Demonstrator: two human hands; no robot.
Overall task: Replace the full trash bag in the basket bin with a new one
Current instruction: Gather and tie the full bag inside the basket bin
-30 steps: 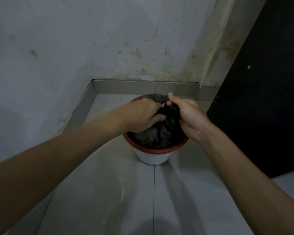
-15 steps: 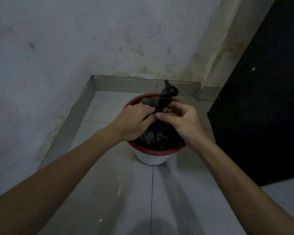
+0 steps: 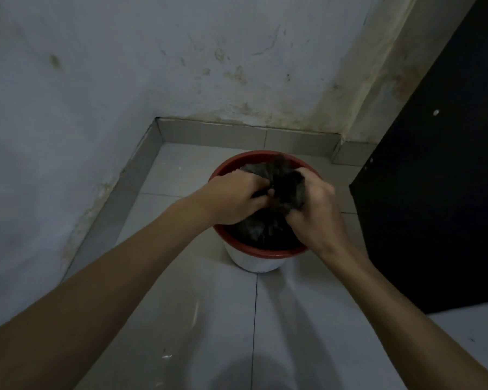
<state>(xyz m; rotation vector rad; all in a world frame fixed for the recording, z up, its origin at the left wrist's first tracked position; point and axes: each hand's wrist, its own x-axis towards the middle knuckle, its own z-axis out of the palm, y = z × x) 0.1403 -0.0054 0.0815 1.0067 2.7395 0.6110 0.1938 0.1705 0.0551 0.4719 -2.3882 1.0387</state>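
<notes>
A white basket bin with a red rim [image 3: 251, 250] stands on the tiled floor in the corner. Inside it sits a full black trash bag [image 3: 261, 229], its top gathered into a bunch between my hands. My left hand [image 3: 234, 199] is closed on the gathered plastic from the left. From the right, my right hand [image 3: 312, 213] grips the same bunch. The bag's top is blurred by motion, and its lower part is hidden inside the bin.
A stained white wall [image 3: 124, 80] runs along the left and the back, with a grey tile skirting [image 3: 237, 133] at its foot. A black panel [image 3: 440, 192] stands close to the bin on the right. Grey floor tiles [image 3: 195, 319] lie in front of the bin.
The twisted tail of the bag that stood up above my hands half a second ago is now pulled down between them. Both hands have shifted lower over the bin.
</notes>
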